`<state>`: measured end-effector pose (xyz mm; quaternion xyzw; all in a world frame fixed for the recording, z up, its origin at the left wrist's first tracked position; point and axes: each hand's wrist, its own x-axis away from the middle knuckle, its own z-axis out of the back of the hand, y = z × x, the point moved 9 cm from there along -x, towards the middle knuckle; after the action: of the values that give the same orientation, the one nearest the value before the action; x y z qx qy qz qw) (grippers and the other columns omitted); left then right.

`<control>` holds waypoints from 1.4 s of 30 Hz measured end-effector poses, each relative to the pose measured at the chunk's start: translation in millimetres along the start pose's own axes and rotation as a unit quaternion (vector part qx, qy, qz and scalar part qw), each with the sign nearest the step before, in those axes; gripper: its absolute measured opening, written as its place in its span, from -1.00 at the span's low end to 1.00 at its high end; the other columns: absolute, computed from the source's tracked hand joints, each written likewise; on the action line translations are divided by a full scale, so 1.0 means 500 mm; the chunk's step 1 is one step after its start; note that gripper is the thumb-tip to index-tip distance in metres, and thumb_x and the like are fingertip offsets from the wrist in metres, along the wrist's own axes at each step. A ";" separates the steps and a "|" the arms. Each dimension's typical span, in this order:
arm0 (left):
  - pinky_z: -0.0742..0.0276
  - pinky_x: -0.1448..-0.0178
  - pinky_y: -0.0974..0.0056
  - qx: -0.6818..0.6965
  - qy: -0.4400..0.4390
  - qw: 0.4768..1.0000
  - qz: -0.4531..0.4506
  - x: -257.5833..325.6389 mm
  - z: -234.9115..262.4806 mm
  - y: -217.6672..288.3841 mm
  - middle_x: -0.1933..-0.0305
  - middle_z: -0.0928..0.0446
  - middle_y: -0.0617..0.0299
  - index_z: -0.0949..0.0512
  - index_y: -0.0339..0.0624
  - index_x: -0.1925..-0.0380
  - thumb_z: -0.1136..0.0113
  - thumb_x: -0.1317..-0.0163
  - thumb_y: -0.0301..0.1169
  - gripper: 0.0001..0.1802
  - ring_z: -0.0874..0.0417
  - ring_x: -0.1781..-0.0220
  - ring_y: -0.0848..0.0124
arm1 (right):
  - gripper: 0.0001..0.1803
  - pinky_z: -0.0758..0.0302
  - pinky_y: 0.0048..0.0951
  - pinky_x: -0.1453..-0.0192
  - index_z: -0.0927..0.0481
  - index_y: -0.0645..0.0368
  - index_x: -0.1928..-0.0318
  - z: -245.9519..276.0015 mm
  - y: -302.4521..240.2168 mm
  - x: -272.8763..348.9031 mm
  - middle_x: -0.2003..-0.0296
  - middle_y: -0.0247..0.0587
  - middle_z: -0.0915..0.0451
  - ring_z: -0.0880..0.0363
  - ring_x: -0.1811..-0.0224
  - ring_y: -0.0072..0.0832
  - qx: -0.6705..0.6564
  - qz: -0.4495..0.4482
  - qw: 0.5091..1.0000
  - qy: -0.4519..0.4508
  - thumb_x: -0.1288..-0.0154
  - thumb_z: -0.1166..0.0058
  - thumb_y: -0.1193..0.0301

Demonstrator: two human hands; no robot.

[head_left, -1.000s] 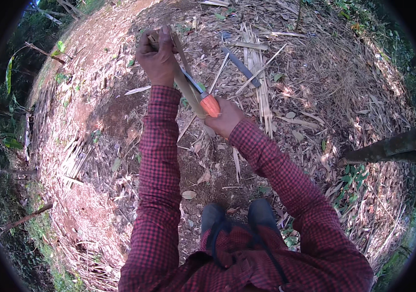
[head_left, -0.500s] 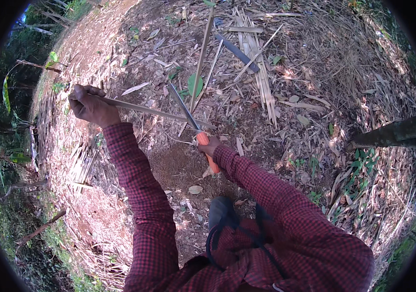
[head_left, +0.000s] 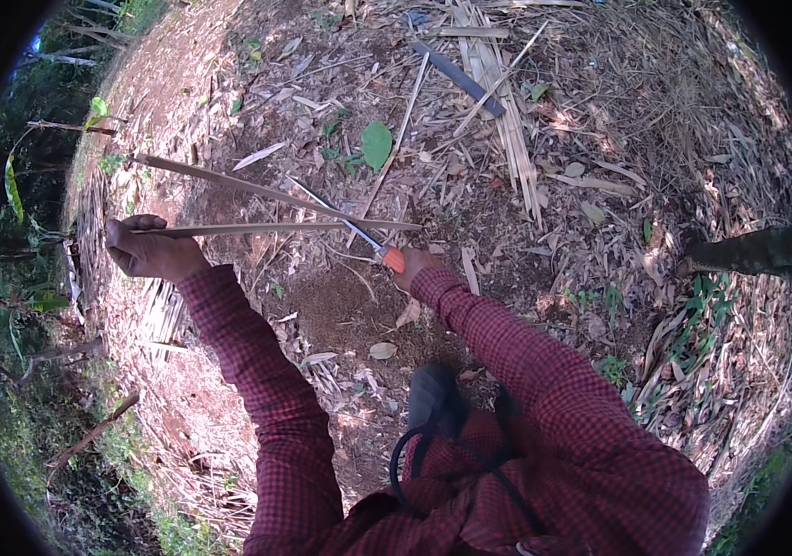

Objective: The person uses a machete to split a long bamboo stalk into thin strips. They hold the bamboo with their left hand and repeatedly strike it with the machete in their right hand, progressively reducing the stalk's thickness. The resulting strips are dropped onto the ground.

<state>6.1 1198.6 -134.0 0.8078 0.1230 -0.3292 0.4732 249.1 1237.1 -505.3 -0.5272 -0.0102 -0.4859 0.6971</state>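
Note:
My left hand (head_left: 150,248) is closed on the left end of a thin brown bamboo strip (head_left: 247,228). In front of me this strip runs right to the blade of a knife (head_left: 360,232). A second bamboo strip (head_left: 229,180) slants from the far left down to the same crossing and a little past it. Whether the two strips are joined there, I cannot tell. My right hand (head_left: 417,266) grips the knife's orange handle, and the narrow blade points away and to the left.
Split bamboo strips (head_left: 507,139) lie piled at the far right, with a dark grey flat bar (head_left: 459,78) across them. Dry leaves and chips litter the ground. A trunk-like post (head_left: 753,252) stands at the right, and a broad green leaf (head_left: 376,145) lies ahead.
The second strip, which pointed away from me, has swung left and now lies close to the held one. My left hand has moved left and slightly nearer; the knife has shifted slightly.

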 end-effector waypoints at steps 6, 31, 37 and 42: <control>-0.14 0.70 0.55 0.019 -0.005 1.000 -0.023 0.038 0.043 0.035 0.71 -0.25 0.35 -0.27 -0.04 0.63 -0.11 -0.19 -0.24 -0.69 -0.24 0.72 0.60 | -0.50 -0.50 -0.18 0.12 -0.42 0.30 0.10 0.046 -0.186 0.163 0.33 0.14 -0.56 -0.57 0.26 -0.07 -0.039 0.105 0.993 -0.037 0.07 -0.14 0.29; -0.24 0.62 0.51 0.102 -0.034 0.994 0.007 0.007 0.192 0.040 0.67 -0.25 0.34 -0.26 -0.05 0.66 -0.14 -0.12 -0.26 -0.69 -0.28 0.68 0.56 | -0.58 -0.48 -0.20 0.03 -0.51 0.18 0.09 -0.102 0.237 -0.021 0.20 0.07 -0.57 -0.57 0.14 -0.15 0.057 -0.048 0.995 0.061 0.02 -0.14 0.32; -0.23 0.66 0.53 0.089 0.008 0.996 -0.024 0.080 0.249 0.102 0.68 -0.27 0.34 -0.27 -0.03 0.69 -0.18 -0.10 -0.26 -0.67 -0.27 0.71 0.56 | -0.55 -0.48 -0.19 0.04 -0.50 0.25 0.09 -0.144 0.241 0.027 0.18 0.12 -0.55 -0.55 0.14 -0.09 -0.027 -0.075 0.997 -0.013 0.04 -0.15 0.30; -0.23 0.69 0.52 0.104 0.031 0.993 -0.045 0.094 0.319 0.134 0.74 -0.27 0.34 -0.27 -0.03 0.73 -0.21 -0.09 -0.24 -0.64 -0.29 0.75 0.56 | -0.52 -0.50 -0.15 0.10 -0.41 0.27 0.06 -0.106 0.152 0.138 0.29 0.08 -0.58 -0.57 0.21 -0.06 0.105 0.046 0.993 0.001 0.02 -0.13 0.33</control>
<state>9.4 1023.5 -172.2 0.8562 0.1384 -0.3359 0.3673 311.4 1149.6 -547.9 -0.4505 -0.0360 -0.4498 0.7704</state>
